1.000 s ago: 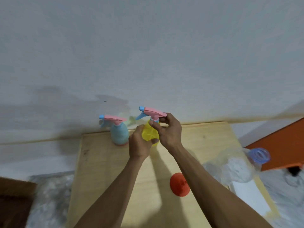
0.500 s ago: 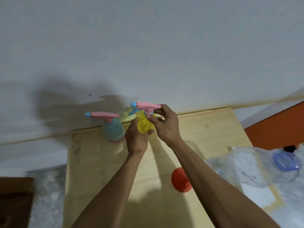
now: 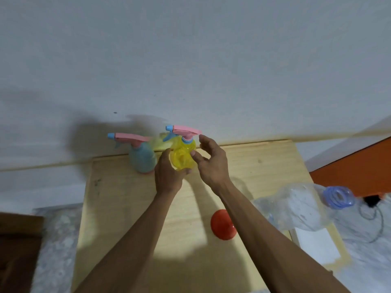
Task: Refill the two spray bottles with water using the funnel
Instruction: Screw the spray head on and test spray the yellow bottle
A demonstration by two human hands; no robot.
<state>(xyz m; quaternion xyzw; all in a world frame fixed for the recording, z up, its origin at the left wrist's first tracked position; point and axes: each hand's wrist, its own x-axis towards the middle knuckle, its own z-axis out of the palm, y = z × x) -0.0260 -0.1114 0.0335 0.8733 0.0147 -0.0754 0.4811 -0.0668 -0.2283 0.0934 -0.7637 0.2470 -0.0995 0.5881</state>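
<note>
**Left hand gripping yellow bottle at far edge of desk, right hand loose beside it**

Wooden desk (image 3: 131, 208) is taking up the centre of the view, w/ a pale wall behind its far edge. Marbled floor is showing on both sides, dark wooden piece at lower left, orange panel at far right.

Clear plastic water bottle (image 3: 296, 206) is lying on its side at the right edge of the desk, its blue ring neck (image 3: 339, 196) pointing right, off the desk. White sheet lying just nearer than it, by the right edge.

Blue spray bottle (image 3: 142, 159) is standing upright at the far edge, left of centre, pink trigger head w/ blue nozzle pointing left. Yellow spray bottle (image 3: 183, 157) is standing just right of it, near the far edge, same pink head still on, nozzle pointing left; the two bodies are very close, can't tell if touching.

Left hand (image 3: 168, 175) is gripping the yellow bottle's body from the near side, fingers wrapping round the lower part, thumb up the left side. Right hand (image 3: 212, 163) is hovering just right of the bottle, fingers spread apart & relaxed, holding nothing; thumb tip looking like it's touching the bottle's right side, index near the back of the trigger head.

Red funnel (image 3: 223, 225) is sitting on the desk, right of centre, near side of the hands, partly under the right forearm, well apart from both bottles.
</note>
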